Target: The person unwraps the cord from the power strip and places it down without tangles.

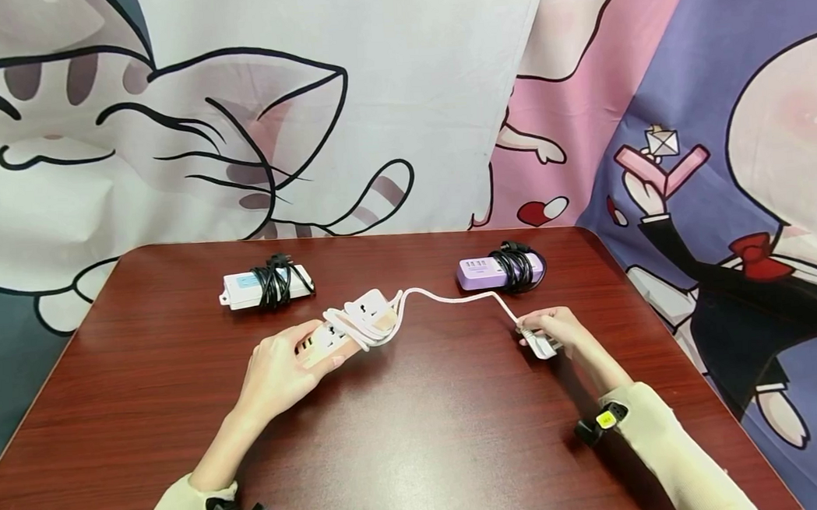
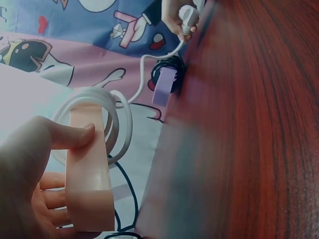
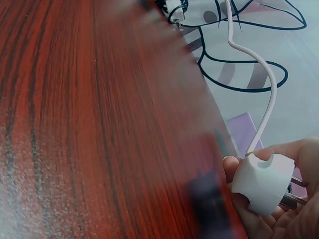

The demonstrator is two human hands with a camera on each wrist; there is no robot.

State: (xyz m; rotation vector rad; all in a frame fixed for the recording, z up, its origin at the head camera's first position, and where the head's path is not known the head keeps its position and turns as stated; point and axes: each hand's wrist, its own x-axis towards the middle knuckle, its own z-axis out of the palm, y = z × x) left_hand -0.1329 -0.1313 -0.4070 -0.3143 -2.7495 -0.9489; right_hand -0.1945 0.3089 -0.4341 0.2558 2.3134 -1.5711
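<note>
My left hand (image 1: 278, 368) grips one end of a power strip (image 1: 314, 350) with a white socket face and peach-coloured sides, held above the table. In the left wrist view the thumb lies along the strip's peach side (image 2: 89, 174), with the fingers behind. White cord (image 1: 365, 329) is looped around the strip's far half. One length of it runs right to a white plug (image 1: 540, 345), which my right hand (image 1: 560, 327) pinches. The right wrist view shows the plug (image 3: 264, 181) with its metal prongs pointing toward the palm.
On the brown table (image 1: 421, 457), a white power strip (image 1: 242, 290) wrapped in black cord lies at the back left. A purple power strip (image 1: 478, 272), also wrapped in black cord, lies at the back right. Behind the table hangs a cartoon-printed cloth (image 1: 443, 128).
</note>
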